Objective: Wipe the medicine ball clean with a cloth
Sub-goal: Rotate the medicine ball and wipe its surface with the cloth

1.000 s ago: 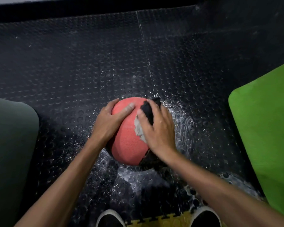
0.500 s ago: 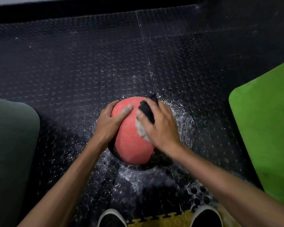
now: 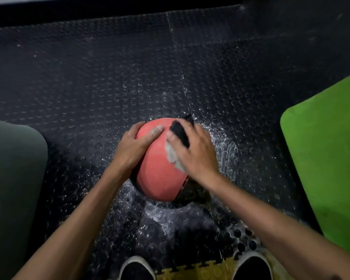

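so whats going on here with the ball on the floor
A person is cleaning a red medicine ball that sits on a wet, studded black floor mat. The left hand steadies the ball's side, while the right hand presses a dark and grey cloth against its upper right. A green mat lies to the right.

Medicine ball (image 3: 160, 174) on the floor mat (image 3: 109, 77), ahead of two shoes (image 3: 136, 268). Left hand (image 3: 132, 147) on its left side, right hand (image 3: 196, 152) pressing a cloth (image 3: 173, 156) on its right. Pads (image 3: 329, 162) lie at either side.
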